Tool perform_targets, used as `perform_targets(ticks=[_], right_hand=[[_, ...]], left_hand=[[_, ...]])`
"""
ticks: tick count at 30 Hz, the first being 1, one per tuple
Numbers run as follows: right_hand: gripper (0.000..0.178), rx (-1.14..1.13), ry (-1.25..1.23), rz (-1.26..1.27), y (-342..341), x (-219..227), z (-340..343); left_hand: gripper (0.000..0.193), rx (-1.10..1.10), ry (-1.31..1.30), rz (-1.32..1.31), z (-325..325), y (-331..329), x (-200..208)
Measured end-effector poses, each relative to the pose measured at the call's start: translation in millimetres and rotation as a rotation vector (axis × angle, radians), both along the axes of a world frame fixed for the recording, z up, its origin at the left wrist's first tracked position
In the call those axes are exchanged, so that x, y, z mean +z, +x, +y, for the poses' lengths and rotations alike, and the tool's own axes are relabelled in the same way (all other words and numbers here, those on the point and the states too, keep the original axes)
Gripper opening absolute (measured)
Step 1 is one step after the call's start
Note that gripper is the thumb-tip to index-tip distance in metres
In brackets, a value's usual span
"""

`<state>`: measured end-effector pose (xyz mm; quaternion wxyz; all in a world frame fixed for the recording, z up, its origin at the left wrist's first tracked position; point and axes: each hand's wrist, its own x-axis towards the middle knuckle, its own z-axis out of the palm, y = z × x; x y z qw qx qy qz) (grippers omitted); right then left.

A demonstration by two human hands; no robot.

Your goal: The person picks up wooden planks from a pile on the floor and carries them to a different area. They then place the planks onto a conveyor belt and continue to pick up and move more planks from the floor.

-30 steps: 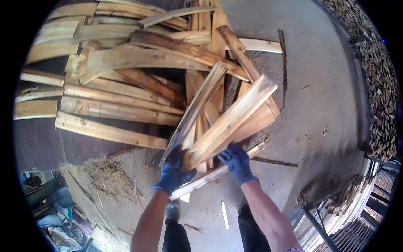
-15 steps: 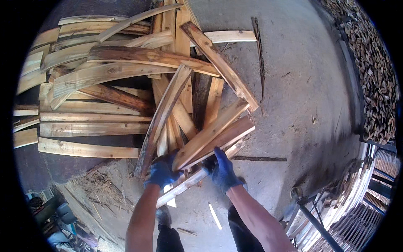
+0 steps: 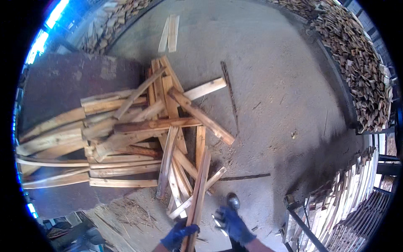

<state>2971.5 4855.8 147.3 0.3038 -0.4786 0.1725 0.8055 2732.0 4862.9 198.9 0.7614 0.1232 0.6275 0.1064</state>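
Note:
My left hand point(image 3: 178, 236), in a blue glove, is closed around the lower part of wooden planks point(image 3: 199, 191). They point away from me, lie side by side, and look like two. My right hand point(image 3: 236, 224), also gloved in blue, is apart from them to the right, fingers spread and holding nothing. Below the held planks, a short pale board point(image 3: 216, 178) lies slantwise on the floor. Just left of them, a bark-edged board point(image 3: 168, 161) leans on the heap of loose boards point(image 3: 157, 124).
Rows of boards point(image 3: 122, 183) lie on a dark platform point(image 3: 54, 80) at the left. Two pale boards point(image 3: 172, 33) rest on the floor farther off. Stacked wood point(image 3: 365, 80) lines the right side; a metal rail point(image 3: 308, 224) stands nearer. My shoe point(image 3: 233, 200) is beside my right hand.
My right hand has let go of the planks and moved away to the right. My left hand now holds planks turned more upright in view. The view has shifted, showing more of the far floor.

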Motion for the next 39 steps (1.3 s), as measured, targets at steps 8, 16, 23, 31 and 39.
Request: perform_targets(ticks=[8,16,23,31,39], right_hand=[[0.035,0.093,0.075,-0.102,54,159,-40],[0.034,-0.109,0.14,-0.116,138,191,62],[0.043,0.047,0.006,-0.126,168,204,193],[0.078,0.042,-0.219,0.162,233,180,361],[0.079,-0.155,-0.513,0.353,201,178,489]], left_hand=[[0.041,0.252,0.041,-0.079,79,188,118],[0.066,-0.004,0.41,0.037,166,260,134],[0.088,-0.039,0.573,0.238,246,284,102],[0.038,0.501,0.168,-0.405,362,277,42],[0.04,0.703,0.319,0.062,392,217,1]])
